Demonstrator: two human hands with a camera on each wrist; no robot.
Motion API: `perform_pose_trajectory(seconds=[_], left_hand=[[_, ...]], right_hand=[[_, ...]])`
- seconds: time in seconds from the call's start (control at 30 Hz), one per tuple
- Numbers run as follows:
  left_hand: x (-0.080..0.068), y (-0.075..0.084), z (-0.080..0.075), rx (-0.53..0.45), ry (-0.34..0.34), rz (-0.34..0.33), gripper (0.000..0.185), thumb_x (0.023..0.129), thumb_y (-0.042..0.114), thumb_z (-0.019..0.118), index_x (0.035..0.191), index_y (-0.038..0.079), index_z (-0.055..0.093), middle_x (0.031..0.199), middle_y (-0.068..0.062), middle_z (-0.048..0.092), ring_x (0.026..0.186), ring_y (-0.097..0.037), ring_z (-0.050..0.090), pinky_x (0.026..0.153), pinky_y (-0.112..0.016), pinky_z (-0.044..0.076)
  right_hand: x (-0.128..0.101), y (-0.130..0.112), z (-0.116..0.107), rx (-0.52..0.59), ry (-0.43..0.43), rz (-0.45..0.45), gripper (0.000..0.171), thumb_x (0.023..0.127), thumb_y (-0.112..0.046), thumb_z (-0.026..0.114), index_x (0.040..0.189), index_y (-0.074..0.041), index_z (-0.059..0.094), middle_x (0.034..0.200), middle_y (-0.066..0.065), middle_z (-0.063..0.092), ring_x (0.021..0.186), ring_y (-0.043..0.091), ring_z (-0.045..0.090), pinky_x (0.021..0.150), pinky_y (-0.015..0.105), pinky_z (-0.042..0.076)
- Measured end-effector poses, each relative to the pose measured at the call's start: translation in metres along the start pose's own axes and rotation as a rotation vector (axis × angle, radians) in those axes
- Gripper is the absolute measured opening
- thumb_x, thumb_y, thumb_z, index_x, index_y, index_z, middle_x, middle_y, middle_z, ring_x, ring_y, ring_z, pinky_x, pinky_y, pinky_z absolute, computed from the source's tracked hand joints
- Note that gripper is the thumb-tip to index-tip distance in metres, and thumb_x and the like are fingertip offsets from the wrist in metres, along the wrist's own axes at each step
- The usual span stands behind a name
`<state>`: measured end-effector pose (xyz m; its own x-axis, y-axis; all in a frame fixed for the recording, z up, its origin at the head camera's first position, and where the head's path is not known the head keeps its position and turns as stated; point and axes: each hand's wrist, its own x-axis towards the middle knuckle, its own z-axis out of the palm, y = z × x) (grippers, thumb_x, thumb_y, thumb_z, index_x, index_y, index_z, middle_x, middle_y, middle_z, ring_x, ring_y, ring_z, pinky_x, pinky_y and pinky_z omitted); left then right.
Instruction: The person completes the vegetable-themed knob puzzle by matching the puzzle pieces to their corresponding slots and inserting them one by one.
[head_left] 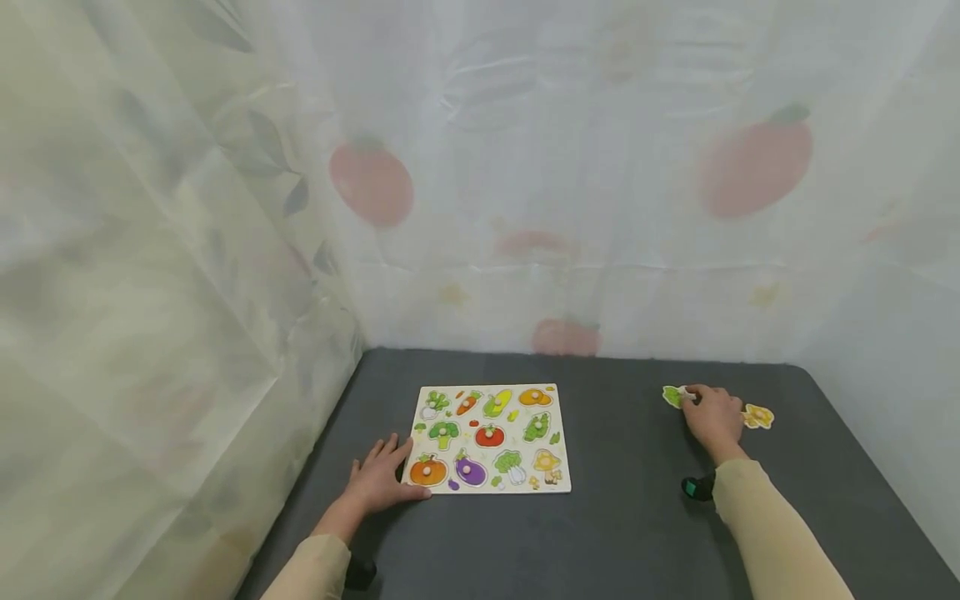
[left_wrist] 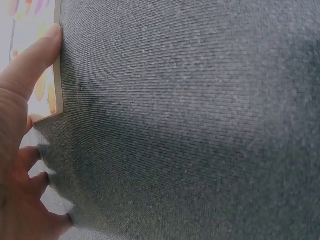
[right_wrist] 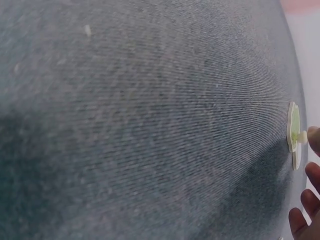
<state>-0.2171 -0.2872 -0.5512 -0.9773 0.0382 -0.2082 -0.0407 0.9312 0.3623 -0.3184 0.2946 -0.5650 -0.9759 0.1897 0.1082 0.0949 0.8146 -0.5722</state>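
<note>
A vegetable peg puzzle board (head_left: 525, 457) lies flat on the dark table, bearing several knobbed pieces. My left hand (head_left: 381, 477) rests at its front left corner, fingers spread along the left side. In the left wrist view the thumb (left_wrist: 37, 57) lies on the board's edge. Far to the right, my right hand (head_left: 714, 418) reaches over a green and white puzzle piece (head_left: 672, 397). The right wrist view shows the piece's pale knob (right_wrist: 301, 136) beside the thumb tip, with the other fingers apart from it. A yellow puzzle piece (head_left: 761, 417) lies just right of that hand.
The dark cloth-covered table (head_left: 600, 542) has its far edge against a pale curtain (head_left: 562, 208) printed with fruit. Another curtain (head_left: 150, 292) hangs close along the left side. A dark wrist strap (head_left: 697, 488) sits at the right wrist.
</note>
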Motion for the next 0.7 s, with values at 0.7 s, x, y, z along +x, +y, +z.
perform_pose_trajectory(seconds=[0.7], left_hand=[[-0.006, 0.005, -0.003, -0.021, 0.009, 0.005, 0.112, 0.074, 0.064, 0.084, 0.161, 0.013, 0.036, 0.166, -0.023, 0.024, 0.151, -0.049, 0.016, 0.114, -0.076, 0.005]], right_hand=[[0.013, -0.002, -0.007, -0.016, -0.153, 0.044, 0.044, 0.106, -0.024, 0.046, 0.14, 0.004, 0.054, 0.14, 0.042, 0.034, 0.126, 0.065, 0.024, 0.094, 0.076, 0.026]])
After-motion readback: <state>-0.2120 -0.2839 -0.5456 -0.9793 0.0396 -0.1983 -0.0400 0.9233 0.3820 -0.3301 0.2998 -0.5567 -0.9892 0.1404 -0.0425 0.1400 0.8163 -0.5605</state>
